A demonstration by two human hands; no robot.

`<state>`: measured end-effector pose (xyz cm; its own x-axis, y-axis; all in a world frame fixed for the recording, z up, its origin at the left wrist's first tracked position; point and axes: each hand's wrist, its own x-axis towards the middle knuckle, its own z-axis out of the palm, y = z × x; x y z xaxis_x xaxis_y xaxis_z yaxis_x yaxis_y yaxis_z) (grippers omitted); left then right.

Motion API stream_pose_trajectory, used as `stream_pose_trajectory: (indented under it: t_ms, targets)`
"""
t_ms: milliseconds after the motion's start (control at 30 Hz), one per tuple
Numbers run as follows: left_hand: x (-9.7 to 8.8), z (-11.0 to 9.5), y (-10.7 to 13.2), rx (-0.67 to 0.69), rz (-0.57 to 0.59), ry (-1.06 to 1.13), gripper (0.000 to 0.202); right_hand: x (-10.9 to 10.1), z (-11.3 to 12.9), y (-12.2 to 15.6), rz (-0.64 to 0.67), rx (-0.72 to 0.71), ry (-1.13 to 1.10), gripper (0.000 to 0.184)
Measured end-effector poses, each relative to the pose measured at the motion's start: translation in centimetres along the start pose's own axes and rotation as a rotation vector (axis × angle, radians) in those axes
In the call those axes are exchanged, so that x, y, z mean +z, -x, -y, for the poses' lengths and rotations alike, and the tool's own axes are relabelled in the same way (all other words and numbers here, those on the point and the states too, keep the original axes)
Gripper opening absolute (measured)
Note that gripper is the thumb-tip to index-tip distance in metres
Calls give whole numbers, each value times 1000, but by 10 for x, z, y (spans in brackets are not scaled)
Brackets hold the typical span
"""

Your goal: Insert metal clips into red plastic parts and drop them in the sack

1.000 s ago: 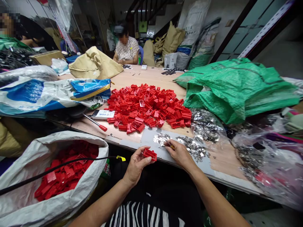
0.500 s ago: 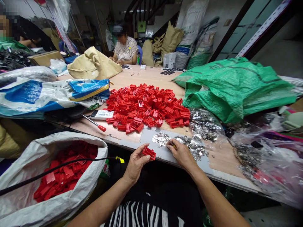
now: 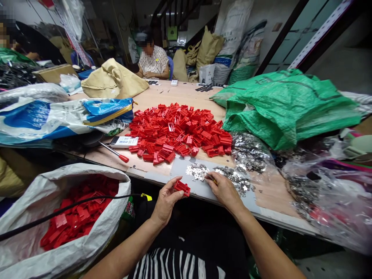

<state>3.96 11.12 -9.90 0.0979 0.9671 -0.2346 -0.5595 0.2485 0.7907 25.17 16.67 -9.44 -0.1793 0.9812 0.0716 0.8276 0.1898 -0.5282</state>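
My left hand (image 3: pixel 166 203) grips a small red plastic housing (image 3: pixel 182 188), open side up, between thumb and fingers at the table's near edge. To its right, my right hand (image 3: pixel 225 190) is closed in a pinch on a thin tool with a yellow part (image 3: pixel 214 180); most of the tool is hidden by the fingers. Its tip end is beside a small pile of flat shiny metal pieces (image 3: pixel 197 171) on a grey board (image 3: pixel 180 169). Another pile of metal pieces (image 3: pixel 238 181) lies just beyond the right hand. A large heap of red housings (image 3: pixel 177 133) spreads behind both hands.
A white sack (image 3: pixel 116 217) holding red housings stands at lower left, a black cable (image 3: pixel 95 198) crossing it. A red-handled screwdriver (image 3: pixel 123 158) lies near the heap. A green woven bag (image 3: pixel 290 108) and clear plastic bags (image 3: pixel 334 197) occupy the right. Another person (image 3: pixel 154 62) sits opposite.
The view has shifted very slightly. My right hand stays at the metal pieces with the thin tool, and my left hand still holds the red housing in nearly the same place.
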Motion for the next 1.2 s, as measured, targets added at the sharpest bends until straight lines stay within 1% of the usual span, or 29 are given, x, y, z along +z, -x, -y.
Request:
stream_pose_trajectory:
  t_ms: [233,333,433,500,567,667,733,800,933,1000,1067,1200]
  targets:
    - [3,2,1,14,8,-38,51,7,8,3,0,-17,130,9]
    - [3,2,1,69,9,-86,54,8,9,2,-6,-19,153,6]
    - [2,2,1,135,6,-168,49,7,11,3,-13,-24,115,7]
    - [1,1,1,146,8,-222,45,6,15,5,-5,0,-21,7]
    - [2,0,0,143,14,-259,44,5,21,8,40,26,-272,9]
    - [4,0,1,164,36,-296,43,5,33,15,181,48,-668,24]
    - [6,-1,2,187,66,-319,42,7,39,18,284,81,-819,33]
    - [8,-3,4,213,101,-358,40,9,42,21,333,111,-885,37]
    - [10,-6,8,288,157,-466,39,11,42,22,310,160,-902,41]
    - [10,-6,9,296,165,-476,39,11,44,23,314,195,-912,44]
    - [10,-6,9,251,151,-422,39,10,46,23,318,228,-945,45]
    - [11,-7,6,98,88,-167,45,6,51,24,303,232,-1030,44]
